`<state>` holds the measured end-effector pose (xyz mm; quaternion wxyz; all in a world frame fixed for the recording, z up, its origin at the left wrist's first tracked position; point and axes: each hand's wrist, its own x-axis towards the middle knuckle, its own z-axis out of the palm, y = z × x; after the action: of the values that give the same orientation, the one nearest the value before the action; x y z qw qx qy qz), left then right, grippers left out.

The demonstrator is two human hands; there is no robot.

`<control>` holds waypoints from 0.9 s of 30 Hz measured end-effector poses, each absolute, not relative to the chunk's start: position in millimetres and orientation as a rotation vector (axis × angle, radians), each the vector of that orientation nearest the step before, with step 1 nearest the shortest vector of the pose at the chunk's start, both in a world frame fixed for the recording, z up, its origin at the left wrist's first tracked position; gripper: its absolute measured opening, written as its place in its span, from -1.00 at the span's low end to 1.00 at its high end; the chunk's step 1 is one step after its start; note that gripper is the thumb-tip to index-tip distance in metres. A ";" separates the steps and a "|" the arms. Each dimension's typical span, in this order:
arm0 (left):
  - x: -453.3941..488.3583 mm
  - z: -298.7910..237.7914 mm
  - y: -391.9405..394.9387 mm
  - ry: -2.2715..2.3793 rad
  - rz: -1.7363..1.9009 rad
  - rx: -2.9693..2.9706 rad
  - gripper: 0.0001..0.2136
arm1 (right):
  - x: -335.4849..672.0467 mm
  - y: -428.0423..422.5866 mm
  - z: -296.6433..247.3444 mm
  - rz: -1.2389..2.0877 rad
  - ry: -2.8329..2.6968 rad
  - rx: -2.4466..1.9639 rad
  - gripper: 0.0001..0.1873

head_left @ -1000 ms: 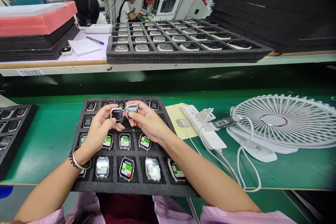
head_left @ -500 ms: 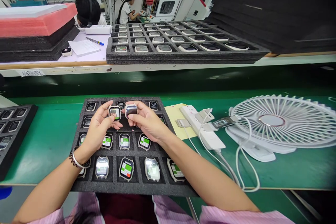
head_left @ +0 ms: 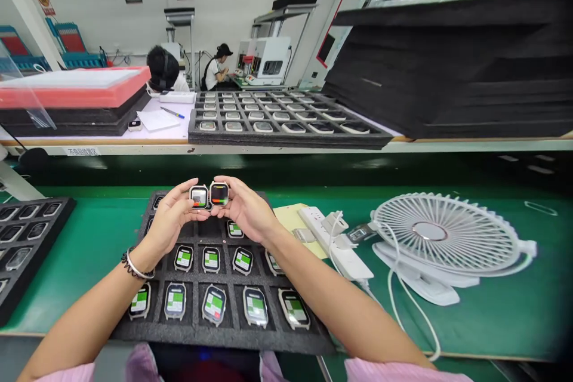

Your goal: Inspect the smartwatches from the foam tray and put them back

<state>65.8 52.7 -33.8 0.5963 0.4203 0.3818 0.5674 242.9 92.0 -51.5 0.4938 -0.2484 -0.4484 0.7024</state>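
Side by side above the far part of a black foam tray [head_left: 188,334], two smartwatch bodies without straps are held up with their screens facing me. My left hand [head_left: 172,218] is closed on a smartwatch [head_left: 199,196] whose lit screen looks pale with some orange-red low down. In my right hand [head_left: 248,209] is another smartwatch [head_left: 219,194], its screen mostly dark with a coloured band near the bottom. Below them several smartwatches lie in the tray's compartments, many with green and white blocks on screen, such as the watch [head_left: 214,304] in the front row.
A white fan [head_left: 430,231], a power strip [head_left: 335,245] with cables and a yellow sheet [head_left: 286,215] lie to the right. Another watch tray [head_left: 40,250] is at left. On the shelf stand a larger watch tray [head_left: 286,137] and stacked black foam [head_left: 447,77]. Two people sit beyond.
The view has tilted up. The right-hand watch's screen, dark before, now shows a coloured band, and the right thumb no longer covers it. Both hands still hold their watches close together.
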 end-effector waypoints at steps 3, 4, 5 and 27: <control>63.5 -6.7 62.1 0.851 1.370 1.090 -0.47 | 243.8 105.4 -20.9 1.639 -1.214 -0.532 -0.60; 63.0 3.2 65.4 0.837 1.392 1.132 -0.47 | 244.2 109.7 -9.4 1.612 -1.255 -0.504 -0.60; 62.8 13.3 68.4 0.822 1.414 1.175 -0.47 | 244.4 113.5 2.4 1.584 -1.291 -0.473 -0.60; 83.5 140.8 101.6 0.437 1.795 1.659 -0.46 | 260.6 116.2 152.4 1.022 -1.682 -0.203 -0.46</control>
<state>83.5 101.6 140.8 0.3232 0.6322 0.1665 0.6842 260.6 116.2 152.4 0.5494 -0.0858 -0.7102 0.4316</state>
